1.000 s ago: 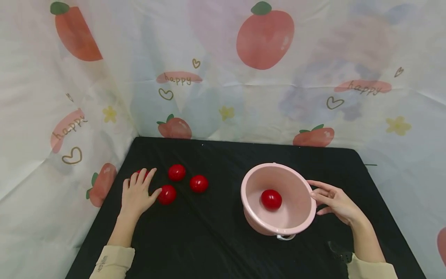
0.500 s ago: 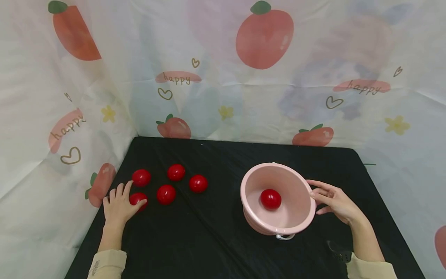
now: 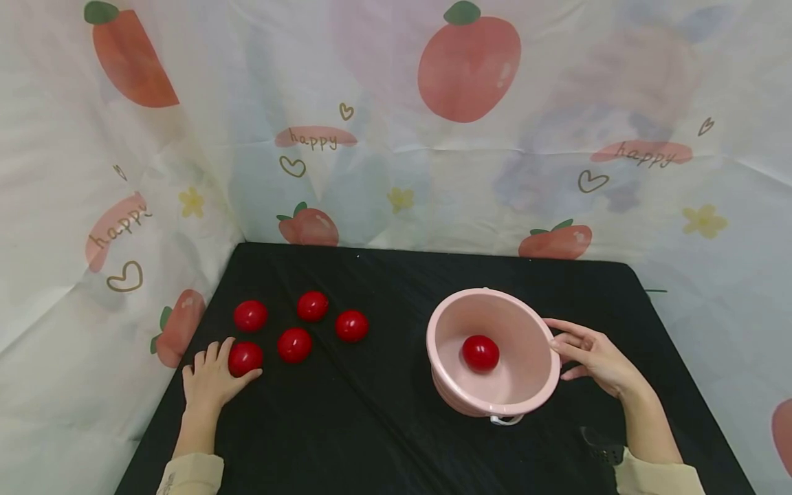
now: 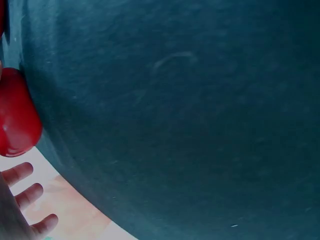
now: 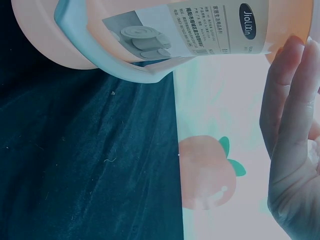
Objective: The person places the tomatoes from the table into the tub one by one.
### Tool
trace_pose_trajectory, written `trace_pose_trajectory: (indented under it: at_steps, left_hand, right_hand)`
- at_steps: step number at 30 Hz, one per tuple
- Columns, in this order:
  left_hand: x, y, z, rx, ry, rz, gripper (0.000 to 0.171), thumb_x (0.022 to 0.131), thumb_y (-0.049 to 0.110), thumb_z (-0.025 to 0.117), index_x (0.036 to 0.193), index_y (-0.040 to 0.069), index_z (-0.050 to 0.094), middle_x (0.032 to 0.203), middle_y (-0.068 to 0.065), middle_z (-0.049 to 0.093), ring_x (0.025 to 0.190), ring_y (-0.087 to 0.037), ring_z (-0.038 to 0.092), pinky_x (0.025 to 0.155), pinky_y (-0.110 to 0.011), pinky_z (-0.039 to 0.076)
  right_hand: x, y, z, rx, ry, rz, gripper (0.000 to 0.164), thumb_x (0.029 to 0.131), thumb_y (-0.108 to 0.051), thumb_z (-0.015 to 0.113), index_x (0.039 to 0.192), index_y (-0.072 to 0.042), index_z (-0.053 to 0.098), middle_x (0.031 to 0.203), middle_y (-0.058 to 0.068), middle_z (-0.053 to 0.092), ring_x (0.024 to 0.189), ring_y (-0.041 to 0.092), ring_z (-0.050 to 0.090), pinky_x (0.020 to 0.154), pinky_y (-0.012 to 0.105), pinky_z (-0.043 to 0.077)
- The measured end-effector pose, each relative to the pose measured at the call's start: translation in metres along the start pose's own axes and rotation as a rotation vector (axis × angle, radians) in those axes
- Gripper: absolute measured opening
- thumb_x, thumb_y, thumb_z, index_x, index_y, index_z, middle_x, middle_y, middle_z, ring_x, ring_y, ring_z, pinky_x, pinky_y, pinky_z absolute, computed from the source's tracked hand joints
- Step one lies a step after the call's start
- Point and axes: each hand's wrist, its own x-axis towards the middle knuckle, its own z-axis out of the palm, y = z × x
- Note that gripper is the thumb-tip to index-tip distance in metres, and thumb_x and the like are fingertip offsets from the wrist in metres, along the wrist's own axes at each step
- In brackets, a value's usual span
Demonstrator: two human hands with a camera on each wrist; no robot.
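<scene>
My left hand [image 3: 210,378] lies at the left of the black table with fingers spread beside a shiny red ball [image 3: 245,359]. Its index finger reaches the far side of the ball and the thumb the near side. In the left wrist view that red ball [image 4: 17,115] shows at the left edge, near extended fingers [image 4: 30,196]. My right hand [image 3: 600,357] touches the right outer side of a pink bucket [image 3: 442,399], its fingers fairly straight at the rim. Inside the bucket rests one red ball [image 3: 480,354]. The right wrist view shows fingertips [image 5: 287,52] against the bucket [image 5: 280,20].
Several more red balls [image 3: 294,345] lie on the black table [image 3: 383,440], right of and beyond the left hand. A white handle [image 3: 507,419] hangs at the bucket's front, and a label [image 5: 215,30] is on its wall. A fruit-printed curtain [image 3: 371,179] surrounds the table.
My left hand has drawn back and left from the farther balls to the nearest ball at the left, uncovering the far-left ball. The right hand and bucket stay in place.
</scene>
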Motion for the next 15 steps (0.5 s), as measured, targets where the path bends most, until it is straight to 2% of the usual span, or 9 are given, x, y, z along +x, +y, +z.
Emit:
trace_pose_trajectory:
  at_steps: [6,15]
  left_hand:
    - [-0.003,-0.004,0.007,-0.008,-0.04,-0.027,0.086,0.073,0.061,0.06,0.132,0.005,0.032,0.124,-0.026,0.035,0.11,-0.047,0.031,0.085,-0.066,0.027]
    - [-0.002,-0.005,0.014,-0.033,-0.016,-0.038,0.083,0.076,0.058,0.059,0.133,0.004,0.031,0.127,-0.026,0.036,0.11,-0.047,0.032,0.087,-0.067,0.026]
  right_hand:
    - [0.0,0.0,0.0,0.004,0.002,0.005,0.039,0.092,-0.006,0.051,0.131,-0.011,0.046,0.097,-0.005,0.068,0.075,0.021,0.066,0.056,0.036,0.053]
    - [-0.001,-0.003,0.002,-0.003,0.007,0.011,0.039,0.092,-0.006,0.051,0.131,-0.009,0.046,0.096,-0.006,0.068,0.074,0.018,0.066,0.056,0.036,0.053]
